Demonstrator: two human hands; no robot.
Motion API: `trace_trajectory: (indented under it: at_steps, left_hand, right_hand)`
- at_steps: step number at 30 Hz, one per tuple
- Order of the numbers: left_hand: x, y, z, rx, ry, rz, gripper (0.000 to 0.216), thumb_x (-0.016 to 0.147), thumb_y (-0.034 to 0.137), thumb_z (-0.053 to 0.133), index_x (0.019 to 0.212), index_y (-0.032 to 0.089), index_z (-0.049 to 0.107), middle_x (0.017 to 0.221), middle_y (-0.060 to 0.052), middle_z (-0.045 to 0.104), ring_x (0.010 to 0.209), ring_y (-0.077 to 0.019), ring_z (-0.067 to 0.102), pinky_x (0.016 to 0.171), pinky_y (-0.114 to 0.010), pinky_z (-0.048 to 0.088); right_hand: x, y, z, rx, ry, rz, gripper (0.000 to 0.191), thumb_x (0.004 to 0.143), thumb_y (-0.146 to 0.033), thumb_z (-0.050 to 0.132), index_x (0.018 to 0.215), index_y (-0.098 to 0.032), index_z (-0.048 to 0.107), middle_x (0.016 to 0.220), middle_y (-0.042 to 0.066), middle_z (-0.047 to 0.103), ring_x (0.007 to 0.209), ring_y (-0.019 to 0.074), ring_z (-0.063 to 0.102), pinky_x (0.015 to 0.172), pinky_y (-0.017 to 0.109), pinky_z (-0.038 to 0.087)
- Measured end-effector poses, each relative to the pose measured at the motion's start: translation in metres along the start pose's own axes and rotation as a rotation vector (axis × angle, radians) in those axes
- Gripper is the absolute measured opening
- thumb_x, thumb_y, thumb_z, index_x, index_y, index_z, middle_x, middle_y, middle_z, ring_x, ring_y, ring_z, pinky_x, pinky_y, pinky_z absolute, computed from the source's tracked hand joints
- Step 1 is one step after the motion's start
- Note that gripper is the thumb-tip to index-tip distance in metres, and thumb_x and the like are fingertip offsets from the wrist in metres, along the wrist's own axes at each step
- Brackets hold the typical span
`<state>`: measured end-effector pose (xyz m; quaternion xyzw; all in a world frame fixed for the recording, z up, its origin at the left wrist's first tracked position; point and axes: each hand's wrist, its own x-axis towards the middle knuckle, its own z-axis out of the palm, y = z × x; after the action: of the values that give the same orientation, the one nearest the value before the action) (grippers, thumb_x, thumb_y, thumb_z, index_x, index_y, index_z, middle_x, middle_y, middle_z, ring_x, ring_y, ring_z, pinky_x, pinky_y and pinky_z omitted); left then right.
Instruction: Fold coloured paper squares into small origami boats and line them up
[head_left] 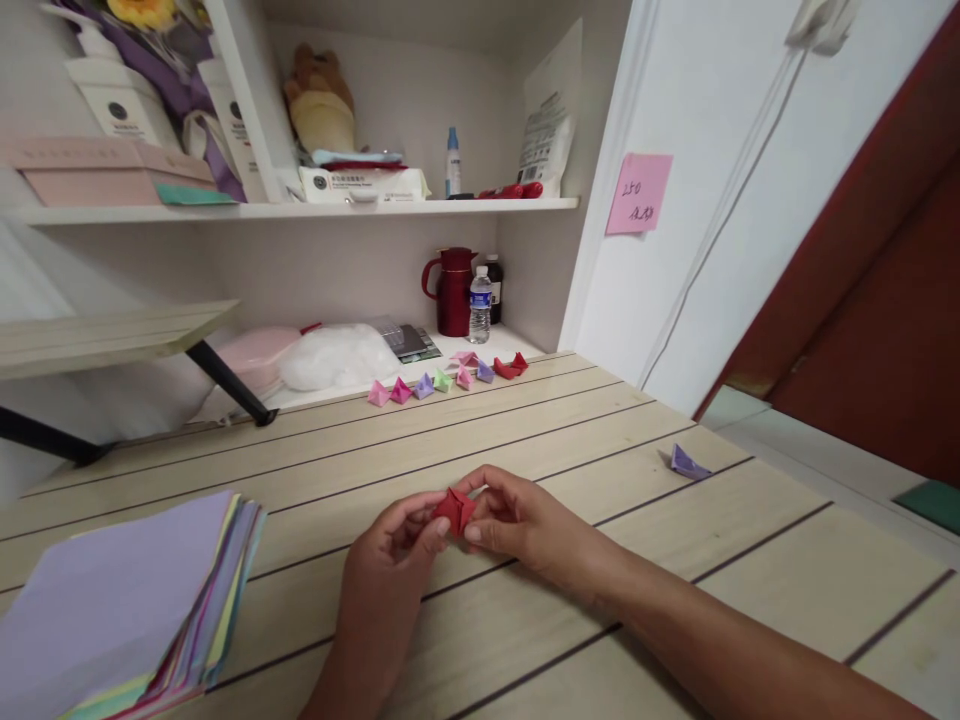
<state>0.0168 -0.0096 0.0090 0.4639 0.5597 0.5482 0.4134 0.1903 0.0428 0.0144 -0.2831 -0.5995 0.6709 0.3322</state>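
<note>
Red folded paper (454, 511) is pinched over the near middle of the slatted table (319, 505): the left hand (390, 560) grips its left side between thumb and curled fingers, the right hand (525, 515) its right side likewise. To the left lies a stack of coloured sheets (112, 600), to the right a purple paper boat (687, 463), and toward the far edge a row of small folded papers (443, 380).

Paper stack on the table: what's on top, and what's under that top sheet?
A lavender sheet lies on top. Under it, edges of yellow, pink and green sheets show; the rest of them is covered and cannot be seen.
</note>
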Motion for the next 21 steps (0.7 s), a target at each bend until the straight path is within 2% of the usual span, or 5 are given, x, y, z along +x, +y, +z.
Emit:
trace_trajectory:
  at_steps: [7, 11, 15, 17, 21]
  left_hand:
    - [0.000, -0.002, 0.000, 0.141, -0.010, 0.082, 0.029, 0.076, 0.041, 0.069, 0.096, 0.021, 0.073, 0.091, -0.005, 0.075, 0.081, -0.0200, 0.067, 0.077, -0.032, 0.051]
    - [0.000, 0.000, 0.001, 0.177, -0.008, 0.097, 0.024, 0.074, 0.042, 0.069, 0.085, 0.021, 0.073, 0.081, -0.003, 0.073, 0.072, -0.0181, 0.064, 0.069, -0.029, 0.049]
    - [0.000, 0.000, 0.002, 0.163, 0.007, 0.043, 0.024, 0.073, 0.044, 0.070, 0.081, 0.021, 0.073, 0.067, 0.000, 0.066, 0.065, -0.0160, 0.058, 0.062, -0.027, 0.045]
    - [0.000, 0.001, 0.004, 0.167, 0.008, 0.047, 0.024, 0.073, 0.044, 0.070, 0.080, 0.021, 0.073, 0.068, 0.000, 0.065, 0.065, -0.0157, 0.057, 0.062, -0.027, 0.044]
    - [0.000, -0.002, 0.008, 0.156, 0.052, 0.125, 0.023, 0.072, 0.044, 0.072, 0.076, 0.022, 0.073, 0.083, -0.002, 0.065, 0.079, -0.0178, 0.060, 0.074, -0.029, 0.046]
  right_hand:
    - [-0.002, -0.005, 0.003, -0.198, 0.038, -0.041, 0.035, 0.082, -0.030, 0.072, 0.113, -0.021, 0.059, 0.077, -0.003, 0.060, 0.068, 0.0124, 0.052, 0.064, 0.026, 0.039]
    - [-0.003, -0.007, 0.004, -0.252, 0.063, -0.056, 0.017, 0.084, -0.030, 0.068, 0.095, -0.019, 0.064, 0.075, 0.000, 0.063, 0.067, 0.0136, 0.054, 0.064, 0.026, 0.042]
    - [-0.003, -0.007, 0.003, -0.343, 0.131, -0.028, 0.019, 0.077, -0.025, 0.071, 0.095, -0.020, 0.067, 0.069, -0.003, 0.059, 0.062, 0.0124, 0.050, 0.059, 0.025, 0.038]
    - [-0.002, -0.008, 0.001, -0.412, 0.162, -0.041, 0.010, 0.078, -0.028, 0.070, 0.079, -0.018, 0.067, 0.065, -0.003, 0.055, 0.062, 0.0119, 0.046, 0.058, 0.025, 0.035]
    - [-0.002, -0.010, -0.001, -0.466, 0.217, -0.062, 0.024, 0.079, -0.037, 0.070, 0.065, -0.017, 0.064, 0.059, -0.003, 0.050, 0.059, 0.0113, 0.041, 0.054, 0.025, 0.030]
